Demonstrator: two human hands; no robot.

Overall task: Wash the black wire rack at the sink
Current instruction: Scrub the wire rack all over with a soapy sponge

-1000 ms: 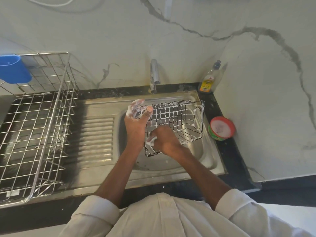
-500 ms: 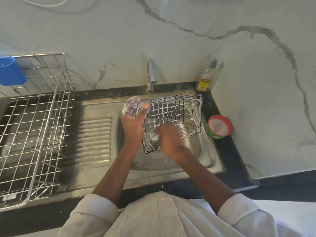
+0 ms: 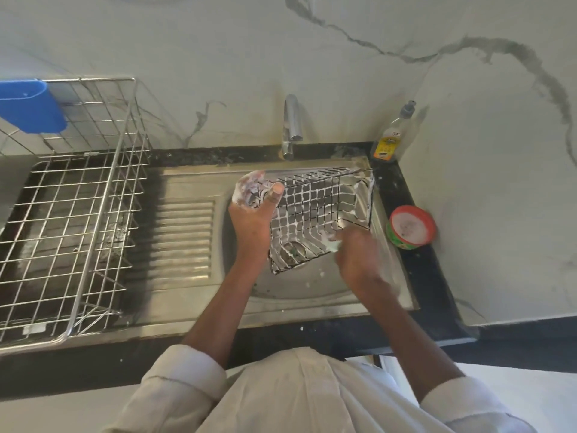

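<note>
The black wire rack (image 3: pixel 315 214), streaked with white foam, is held tilted over the steel sink basin (image 3: pixel 281 285). My left hand (image 3: pixel 254 214) grips its left rim, soapy fingers curled over the top and thumb on the mesh. My right hand (image 3: pixel 356 254) is at the rack's lower right edge and holds a small foamy scrubber (image 3: pixel 332 243) against the wires. It is blurred by motion. The tap (image 3: pixel 292 126) stands behind the rack, with no water visible.
A dish soap bottle (image 3: pixel 392 135) stands in the back right corner. A red-rimmed green tub of soap paste (image 3: pixel 410 225) sits on the black counter right of the sink. A large steel drying rack (image 3: pixel 68 220) with a blue holder (image 3: pixel 29 106) fills the left side.
My right hand has slid from the rack's lower left part toward its lower right edge while scrubbing. My left hand keeps the same grip on the rim.
</note>
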